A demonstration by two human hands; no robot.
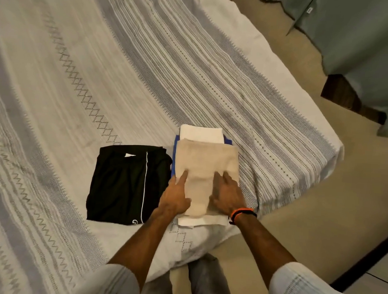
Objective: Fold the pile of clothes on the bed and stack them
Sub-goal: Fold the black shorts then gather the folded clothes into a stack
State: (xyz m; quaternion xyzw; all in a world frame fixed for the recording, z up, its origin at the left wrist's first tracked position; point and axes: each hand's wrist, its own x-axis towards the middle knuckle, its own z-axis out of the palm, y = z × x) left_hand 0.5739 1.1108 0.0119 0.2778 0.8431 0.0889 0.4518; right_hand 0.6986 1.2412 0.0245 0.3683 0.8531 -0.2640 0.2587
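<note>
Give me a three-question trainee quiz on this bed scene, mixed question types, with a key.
1. True or false: both hands rest on the beige cloth.
2. Which garment lies apart from the stack, to its left? A) black shorts B) blue cloth C) white cloth
3. Fill in: the wrist of the right hand wears an orange and black ____.

Key: 1 true, the left hand too; 2 A; 3 band.

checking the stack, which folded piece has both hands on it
The beige folded cloth, top of the stack: left hand and right hand rest on it. White and blue layers lie beneath; the black shorts lie untouched alongside.
</note>
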